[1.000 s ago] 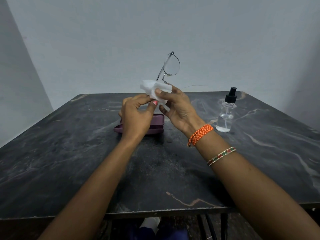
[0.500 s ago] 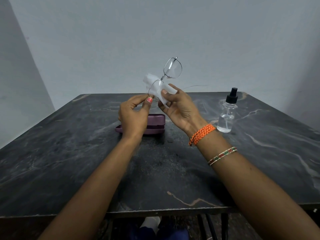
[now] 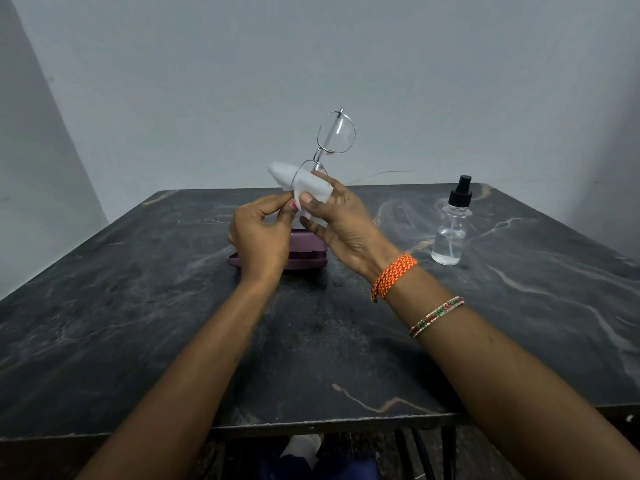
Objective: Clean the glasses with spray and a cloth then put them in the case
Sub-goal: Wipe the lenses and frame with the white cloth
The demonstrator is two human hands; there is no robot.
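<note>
Both hands were raised together above the middle of the desk [image 3: 145, 341]. The left hand [image 3: 259, 237] had its fingers curled and pinched at the lower edge of the glasses [image 3: 330, 147], thumb meeting forefinger there. The right hand [image 3: 341, 220] gripped the white cloth [image 3: 304, 183] folded over the lower lens, thumb pressing on the near side; the fingers behind the cloth were hidden, so how they lay could not be told.

The glasses stood nearly on end, long axis running up and slightly right: one lens clear in the air at top, the other wrapped in cloth below. A thin temple arm trailed off to the right.

Behind the hands, the purple case [image 3: 304, 256] lay flat on the desk, lid apparently closed, so nothing inside it showed. To the right and well apart stood the spray bottle [image 3: 450, 233], upright, black nozzle on top, with clear liquid in its lower part.

Compared with half a second earlier, the upper lens faced the camera more squarely, and the cloth sat lower against the right thumb. Case and bottle had not moved.
</note>
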